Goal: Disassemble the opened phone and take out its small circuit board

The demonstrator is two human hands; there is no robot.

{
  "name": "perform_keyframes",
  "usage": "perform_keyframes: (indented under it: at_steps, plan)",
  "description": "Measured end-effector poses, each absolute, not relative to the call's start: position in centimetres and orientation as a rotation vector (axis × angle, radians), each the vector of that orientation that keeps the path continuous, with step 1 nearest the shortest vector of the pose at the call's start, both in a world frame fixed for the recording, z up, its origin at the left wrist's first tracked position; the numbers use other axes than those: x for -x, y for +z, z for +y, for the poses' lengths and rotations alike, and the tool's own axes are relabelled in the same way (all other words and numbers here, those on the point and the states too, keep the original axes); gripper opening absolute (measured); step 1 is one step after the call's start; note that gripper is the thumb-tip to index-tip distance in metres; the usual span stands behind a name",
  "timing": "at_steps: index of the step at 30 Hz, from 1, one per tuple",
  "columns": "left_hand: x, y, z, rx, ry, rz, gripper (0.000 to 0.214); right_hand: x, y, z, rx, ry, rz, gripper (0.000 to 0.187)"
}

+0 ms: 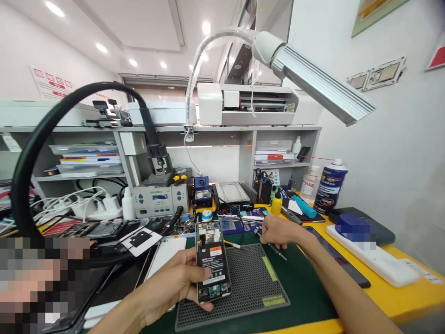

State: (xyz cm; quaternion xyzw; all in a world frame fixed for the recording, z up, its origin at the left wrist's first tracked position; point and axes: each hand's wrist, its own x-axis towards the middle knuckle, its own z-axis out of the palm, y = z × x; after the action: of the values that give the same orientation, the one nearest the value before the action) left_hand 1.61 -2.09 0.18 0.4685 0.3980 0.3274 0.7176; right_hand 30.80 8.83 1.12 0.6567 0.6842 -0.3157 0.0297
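Observation:
My left hand (pixel 181 276) grips a smartphone (pixel 213 264) with its back off. Its black battery (pixel 212 262) and its circuit boards at both ends lie bare, and my thumb rests across the battery's edge. The phone is tilted up above a grey honeycomb-pattern mat (pixel 253 283). Over at the right, my right hand (pixel 278 230) is low on the green work surface, fingers curled around a slim screwdriver (pixel 278 253). The shaft sticks out below the fingers, and the other end shows to their left. Part of the tool is hidden under the hand.
Behind the mat stand a hot-air station (pixel 160 198), a yellow bottle (pixel 276 204) and a spray can (pixel 330 188). A dark phone (pixel 337 255) and a white long case (pixel 373 255) lie right. Phone parts crowd the left; a lamp (pixel 313 76) arches overhead.

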Motion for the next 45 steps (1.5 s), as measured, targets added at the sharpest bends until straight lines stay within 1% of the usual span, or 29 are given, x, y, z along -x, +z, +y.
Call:
perform_keyframes:
  at_steps: [4,8,10,14,16,19,23,25,28,32,33,35,37,39,41,45]
  plan:
    - [-2.1,0.6,-2.4,-1.084,0.737,0.851,0.038,-31.4,1.8,8.8,-2.086,-1.115,2.291,0.031]
    - [-2.1,0.3,-1.8,-1.045,0.713,0.896,0.043,-31.4,3.3,8.0,-2.075,-1.427,2.537,0.031]
    - [-1.9,0.0,-1.3,-1.003,0.692,0.941,0.045,-30.7,3.9,7.2,-1.973,-1.668,2.647,0.032]
    - [-1.4,-0.6,-0.8,-0.924,0.686,1.04,0.047,-27.9,4.0,5.1,-1.571,-2.211,2.673,0.03]
    - [-1.2,-0.7,-0.9,-0.896,0.688,1.078,0.046,-26.4,3.6,4.2,-1.423,-2.387,2.619,0.026]
    - [-1.1,-0.6,-1.2,-0.857,0.677,1.137,0.043,-24.8,3.1,3.5,-1.371,-2.529,2.561,0.02]
    - [-1.0,-0.4,-1.6,-0.821,0.634,1.219,0.035,-24.6,2.9,3.7,-1.511,-2.601,2.554,0.011]
    - [-1.0,-0.3,-1.6,-0.822,0.6,1.229,0.027,-25.0,2.8,4.0,-1.594,-2.614,2.551,0.012]
    - [-1.2,-0.1,-1.3,-0.842,0.551,1.213,0.019,-25.4,2.6,4.5,-1.66,-2.605,2.535,0.017]
    - [-1.7,-0.1,-0.5,-0.872,0.504,1.17,0.017,-25.4,2.3,4.7,-1.656,-2.568,2.562,0.022]
    - [-1.8,-0.1,-0.4,-0.88,0.488,1.165,0.016,-25.3,2.3,4.6,-1.651,-2.554,2.589,0.025]
    - [-1.9,-0.1,-0.2,-0.898,0.457,1.175,0.013,-25.0,2.4,4.4,-1.651,-2.509,2.653,0.039]
    - [-1.8,-0.1,-0.3,-0.913,0.412,1.201,0.017,-24.8,2.5,4.1,-1.661,-2.45,2.717,0.055]
    - [-1.7,-0.1,-0.6,-0.928,0.355,1.222,0.024,-24.5,2.4,3.8,-1.675,-2.389,2.772,0.065]
    - [-1.6,-0.1,-0.8,-0.949,0.281,1.244,0.032,-24.2,2.3,3.6,-1.678,-2.333,2.829,0.067]
    - [-1.4,-0.7,-0.3,-1.016,0.184,1.283,0.047,-23.6,1.8,3.4,-1.68,-2.225,2.943,0.066]
